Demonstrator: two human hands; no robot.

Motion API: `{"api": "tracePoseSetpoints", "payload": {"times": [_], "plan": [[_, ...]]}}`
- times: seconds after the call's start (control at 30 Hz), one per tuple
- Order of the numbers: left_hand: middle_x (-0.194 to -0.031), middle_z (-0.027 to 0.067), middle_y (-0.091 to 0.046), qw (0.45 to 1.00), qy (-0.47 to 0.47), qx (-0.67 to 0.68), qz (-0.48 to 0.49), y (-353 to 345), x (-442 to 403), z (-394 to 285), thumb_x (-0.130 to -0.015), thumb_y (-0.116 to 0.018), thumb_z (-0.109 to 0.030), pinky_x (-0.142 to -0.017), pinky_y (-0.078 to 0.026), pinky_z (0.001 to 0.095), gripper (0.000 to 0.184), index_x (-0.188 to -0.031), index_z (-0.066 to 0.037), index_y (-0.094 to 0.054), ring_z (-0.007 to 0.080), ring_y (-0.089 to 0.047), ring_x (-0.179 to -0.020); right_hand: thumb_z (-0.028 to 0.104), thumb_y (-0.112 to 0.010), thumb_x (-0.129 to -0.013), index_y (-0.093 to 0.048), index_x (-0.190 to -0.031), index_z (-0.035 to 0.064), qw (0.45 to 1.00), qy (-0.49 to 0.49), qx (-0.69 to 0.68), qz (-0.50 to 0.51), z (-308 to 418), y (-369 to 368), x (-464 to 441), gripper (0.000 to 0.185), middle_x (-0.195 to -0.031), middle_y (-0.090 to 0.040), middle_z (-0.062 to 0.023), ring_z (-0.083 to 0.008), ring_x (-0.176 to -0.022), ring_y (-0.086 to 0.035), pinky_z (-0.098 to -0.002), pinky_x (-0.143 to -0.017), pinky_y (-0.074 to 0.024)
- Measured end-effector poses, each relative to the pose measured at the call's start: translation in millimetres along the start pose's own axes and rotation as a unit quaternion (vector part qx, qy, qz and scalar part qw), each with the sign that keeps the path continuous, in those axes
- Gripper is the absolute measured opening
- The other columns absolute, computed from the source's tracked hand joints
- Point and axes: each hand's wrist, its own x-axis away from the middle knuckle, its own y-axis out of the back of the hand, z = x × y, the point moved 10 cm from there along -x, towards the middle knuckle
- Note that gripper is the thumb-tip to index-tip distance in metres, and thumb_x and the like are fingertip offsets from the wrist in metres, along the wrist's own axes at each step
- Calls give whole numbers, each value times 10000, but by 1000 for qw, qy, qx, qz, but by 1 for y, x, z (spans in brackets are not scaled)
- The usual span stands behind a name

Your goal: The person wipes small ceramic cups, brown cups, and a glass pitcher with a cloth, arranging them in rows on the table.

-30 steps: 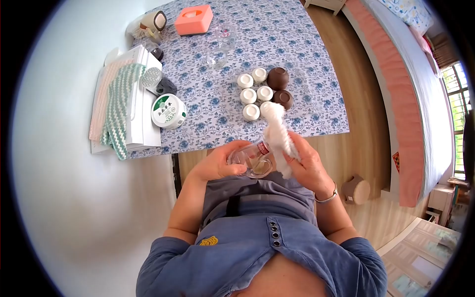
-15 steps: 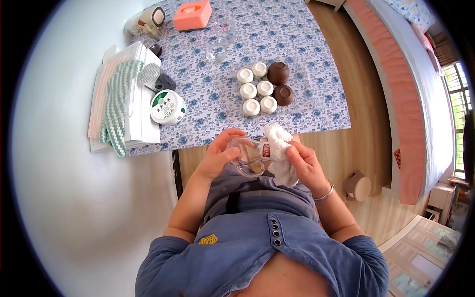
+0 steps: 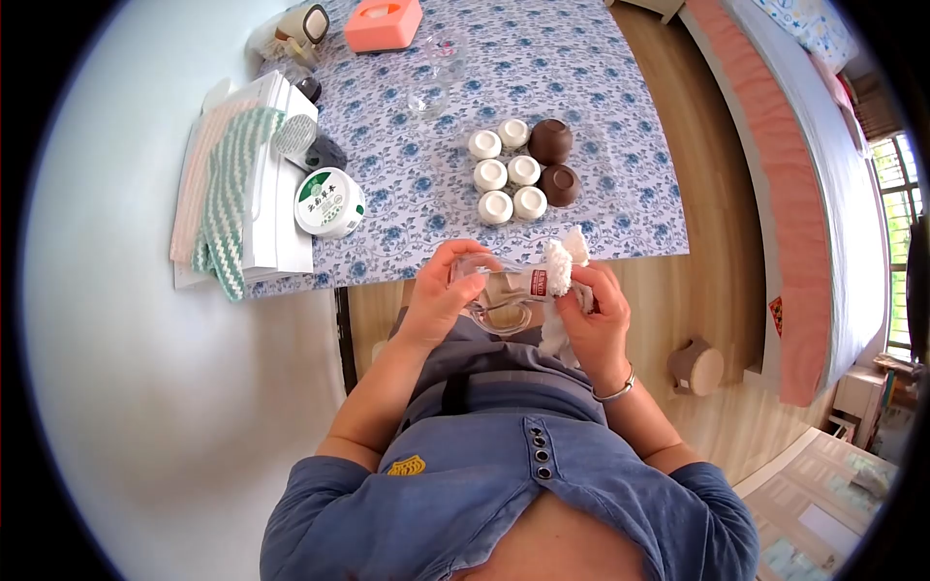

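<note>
Clear glass vessel (image 3: 509,289) between my two hands, white cloth (image 3: 559,269) at its right end.
On my feed the left hand (image 3: 448,295) has its fingers bent partway round the vessel's left end, thumb on the near side, while the right hand (image 3: 596,315) has its fingers nearly closed, pinching the cloth beside the red label (image 3: 539,283); how far the cloth goes inside I cannot tell. I have the vessel lying sideways above the lap, just off the near edge of the flower-patterned desk (image 3: 407,184). Beyond it I see six white cups (image 3: 491,175) upside down in pairs, with two brown cups (image 3: 551,142) just to their right. A white tub (image 3: 330,202) with a green-marked lid stands farther left, near the wall.
</note>
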Motion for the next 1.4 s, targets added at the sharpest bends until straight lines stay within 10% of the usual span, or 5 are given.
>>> {"api": "tracePoseSetpoints", "payload": {"times": [0.3, 0.6, 0.9, 1.27, 1.4], "plan": [[-927, 73, -594, 997, 26, 60, -29, 16, 3, 12, -817, -516, -180, -583, -381, 171, 303, -1080, -32, -489, 30, -458, -646, 160, -651, -772, -589, -956, 21, 970, 157, 119, 142, 27, -19, 1, 239, -796, -542, -144, -228, -711, -564, -306, -641, -454], [-856, 79, -595, 994, 73, -79, 21, 23, 0, 3, -830, -484, -257, -499, -328, 158, 325, -1036, -8, -515, 25, -385, -549, 142, -592, -810, -495, -1144, 31, 911, -71, -63, 401, -9, -75, 25, 366, -814, -602, -47, -131, -688, -577, -267, -623, -462], [-1072, 148, -525, 984, -93, 136, 66, 1, -4, -31, -795, -617, -366, -812, -458, 343, 561, -1186, -7, -435, 260, -496, -1045, 52, -575, -795, -393, -1263, 70, 772, -312, -430, 348, -15, -84, 43, 503, -830, -548, 33, -36, -694, -525, -195, -592, -442], [-1101, 162, -516, 997, 42, -56, -37, 8, 7, -15, -814, -581, -403, -842, -466, 375, 584, -1205, -4, -410, 280, -547, -989, 97, -614, -743, -554, -846, -17, 926, 87, 181, 321, -19, -86, 30, 165, -657, -586, -120, -192, -610, -592, -304, -581, -468], [-1092, 159, -523, 990, -72, 113, 50, -13, 2, -36, -803, -582, -438, -811, -484, 383, 638, -1243, -30, -366, 290, -560, -955, 58, -575, -803, -532, -1003, 9, 879, -133, -248, 384, -2, -92, 37, 210, -777, -578, -13, -91, -702, -557, -261, -619, -461]]}}
